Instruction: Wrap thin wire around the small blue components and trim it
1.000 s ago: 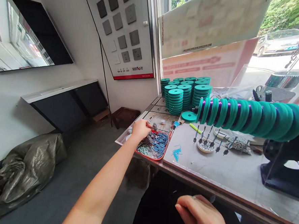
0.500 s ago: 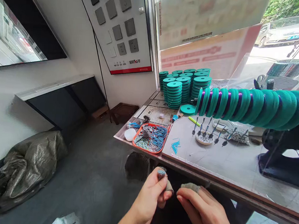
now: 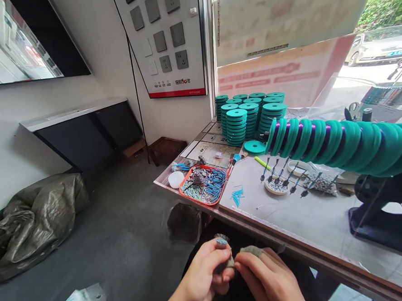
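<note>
My left hand [image 3: 210, 267] is closed in a pinch in front of the table edge. A small tight bundle of blue-ended pieces [image 3: 221, 241] with dark bristly tips sticks up from its fingers; its exact kind I cannot make out. Grey cloth is wrapped round a finger there. Close beside it, my right hand [image 3: 271, 275] has its fingertips drawn together near the left fingers, with a grey cloth wrap [image 3: 252, 251] on one finger. Whatever lies between the right fingertips is hidden.
An orange-rimmed tray [image 3: 181, 192] of blue and grey small parts stands at the table corner beside a white lid [image 3: 175, 180]. Loose blue sticks [image 3: 237, 196] lie to its right. Stacked green spools [image 3: 236, 127] stand behind; a horizontal row of green spools [image 3: 354, 144] spans the right, above a bead dish [image 3: 275, 191].
My hands have come closer together, the left one moving slightly right and down, so the fingertips now nearly meet. The view has shifted a little.
</note>
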`<state>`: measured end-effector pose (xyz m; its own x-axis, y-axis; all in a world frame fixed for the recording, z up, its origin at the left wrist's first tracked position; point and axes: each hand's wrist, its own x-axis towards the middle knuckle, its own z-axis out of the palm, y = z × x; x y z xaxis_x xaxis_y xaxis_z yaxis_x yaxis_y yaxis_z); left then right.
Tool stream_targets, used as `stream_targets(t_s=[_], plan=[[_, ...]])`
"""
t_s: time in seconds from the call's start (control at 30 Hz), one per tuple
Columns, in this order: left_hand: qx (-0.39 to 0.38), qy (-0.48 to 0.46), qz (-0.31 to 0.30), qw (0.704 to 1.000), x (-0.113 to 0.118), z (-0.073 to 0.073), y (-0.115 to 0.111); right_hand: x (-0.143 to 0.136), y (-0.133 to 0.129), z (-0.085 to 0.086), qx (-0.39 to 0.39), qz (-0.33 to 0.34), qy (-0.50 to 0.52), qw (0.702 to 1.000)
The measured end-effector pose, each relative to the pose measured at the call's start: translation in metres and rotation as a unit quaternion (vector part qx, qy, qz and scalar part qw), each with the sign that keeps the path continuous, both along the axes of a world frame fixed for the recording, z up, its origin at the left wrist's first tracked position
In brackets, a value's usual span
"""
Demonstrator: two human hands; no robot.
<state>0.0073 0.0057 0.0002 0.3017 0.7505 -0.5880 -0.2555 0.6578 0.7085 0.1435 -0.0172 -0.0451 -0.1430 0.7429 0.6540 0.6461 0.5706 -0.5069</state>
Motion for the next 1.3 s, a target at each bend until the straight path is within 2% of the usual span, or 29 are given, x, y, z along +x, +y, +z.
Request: stream_targets(t_s=[0.27,0.43,0.67,0.77,0.9,1.0,1.07,1.13,1.2,1.3], plan=[[-0.005,-0.018,0.001,1.000,-0.001,0.002,0.001,0.000,0.000,-0.007,-0.018,-0.002,-0.011,1.000],[0.002,-0.008,0.003,1.000,-0.003,0.005,0.000,0.005,0.001,-0.001,-0.024,-0.024,-0.023,0.999],[0.097,0.073,-0.017,0.992,-0.005,0.010,0.003,0.009,0.000,0.010,-0.020,-0.048,-0.058,0.997],[0.145,0.117,-0.041,0.982,-0.006,0.006,0.003,0.009,-0.003,0.007,-0.031,-0.042,-0.033,0.998],[0.220,0.152,-0.038,0.963,-0.007,-0.001,0.000,0.004,-0.002,0.005,-0.030,-0.024,-0.037,0.999],[0.263,0.107,-0.017,0.959,-0.005,-0.002,-0.002,-0.003,0.001,0.008,0.016,-0.005,-0.102,0.995],[0.257,0.027,0.038,0.965,-0.002,0.003,-0.003,-0.007,0.002,0.010,0.037,0.013,-0.130,0.991],[0.218,-0.065,0.104,0.968,0.001,0.012,-0.004,-0.009,0.001,0.010,0.042,0.032,-0.129,0.990],[0.203,-0.107,0.135,0.964,0.003,0.023,-0.003,-0.009,-0.001,0.008,0.018,0.035,-0.102,0.994],[0.244,-0.066,0.123,0.960,0.004,0.033,-0.002,-0.006,-0.002,0.008,-0.077,0.046,-0.011,0.996]])
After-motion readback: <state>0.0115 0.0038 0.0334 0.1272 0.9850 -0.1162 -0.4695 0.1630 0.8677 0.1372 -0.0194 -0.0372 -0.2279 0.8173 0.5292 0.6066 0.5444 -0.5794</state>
